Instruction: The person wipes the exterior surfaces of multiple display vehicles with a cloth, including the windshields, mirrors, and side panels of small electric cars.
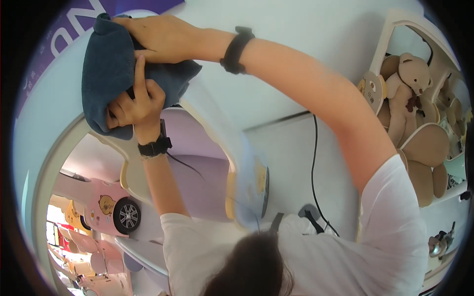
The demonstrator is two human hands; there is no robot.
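A dark blue cloth (107, 70) lies folded and bunched against a pale blue curved panel (55, 96) at the upper left. My right hand (163, 39) reaches across from the right and grips the cloth's upper part, its fingertips partly hidden by the fabric. Just below, my left hand (135, 105) has its curled fingers on the cloth's lower edge, the index finger stretched up towards my right hand. Black straps circle both wrists. A small dark device sits at the left one, with a thin cable hanging from it.
Beneath the cloth is a cream-rimmed opening (55, 151), with a lilac seat (200, 185) beside it. Pink car-shaped furniture with a wheel (127, 215) stands lower left. A teddy bear (403, 96) sits on brown padded seating at the right. A black cable (314, 159) runs down the white surface.
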